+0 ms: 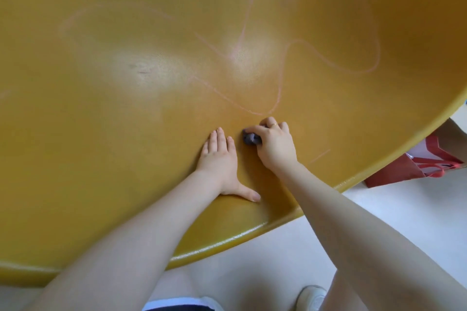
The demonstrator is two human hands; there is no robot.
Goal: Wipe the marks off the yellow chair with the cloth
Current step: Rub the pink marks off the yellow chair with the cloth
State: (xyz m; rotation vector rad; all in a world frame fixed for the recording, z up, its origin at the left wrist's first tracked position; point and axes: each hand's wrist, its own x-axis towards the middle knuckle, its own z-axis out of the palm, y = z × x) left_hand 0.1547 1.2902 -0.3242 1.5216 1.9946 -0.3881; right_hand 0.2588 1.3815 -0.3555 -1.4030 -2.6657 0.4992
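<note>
— Chair point(126, 134) first: where is it in the head view, and what's on it?

— The yellow chair fills most of the frame, its curved seat surface close under the camera. Faint pinkish marks point(283, 76) loop across the upper right of it, and a short stroke sits near the rim to the right of the hands.

— And the cloth point(251, 138)?

— Bunched into a small dark wad, pressed against the seat. The right hand point(274, 144) is closed over it, fingers curled tight, so only a bit of fabric pokes out on the left side. It lies just below the nearest looping mark.

— Why wadded like that?

— My guess is that a tight ball puts more pressure on one spot, useful for scrubbing thin lines.

— What about the left hand point(222, 166)?

— Spread flat on the seat just beside the cloth, holding nothing, thumb out toward the rim. It probably steadies the chair and braces the lean forward.

— How far along?

— Most marks remain, so early, I'd judge.
</note>
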